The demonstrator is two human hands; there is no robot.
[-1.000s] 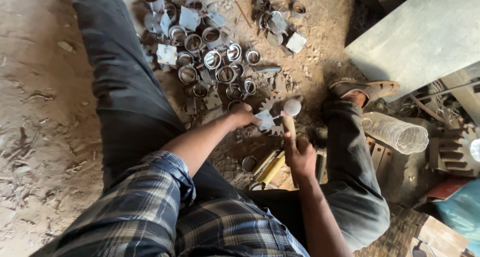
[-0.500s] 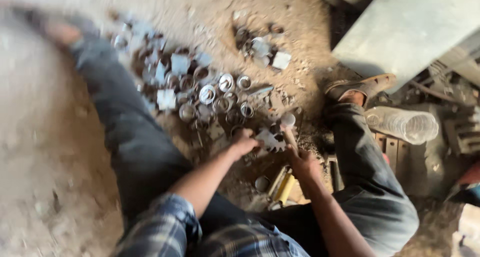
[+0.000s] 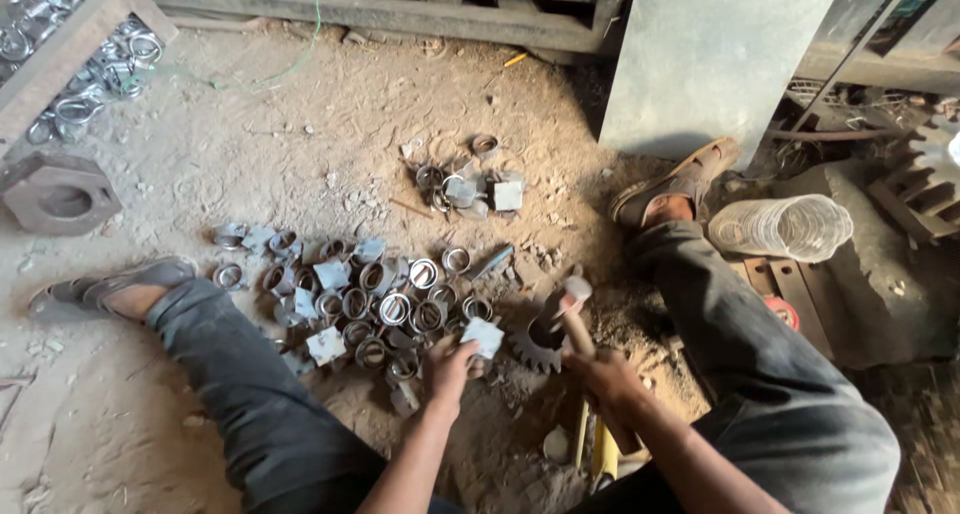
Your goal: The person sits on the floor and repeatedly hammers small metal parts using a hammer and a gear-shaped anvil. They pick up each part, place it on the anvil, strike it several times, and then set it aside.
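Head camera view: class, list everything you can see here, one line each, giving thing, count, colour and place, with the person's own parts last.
Metal rings and square plates: many, grey, heaped on the dirt between the legs.
Smaller parts pile: one cluster, grey, farther out on the dirt.
Toothed gear: one, dark, under the hammer head.
Hammer: one, wooden handle, head over the gear.
Square plate: one, pale grey, at the left hand.
Hexagonal block: one, rusty, far left.
Crate of rings: one, wooden, top left.
Clear plastic container: one, on its side, right.
Metal sheet: one, grey, upright at top right.
Sandals: two, brown, on the feet.
Left hand: fingers on the plate.
Right hand: gripping the hammer handle.
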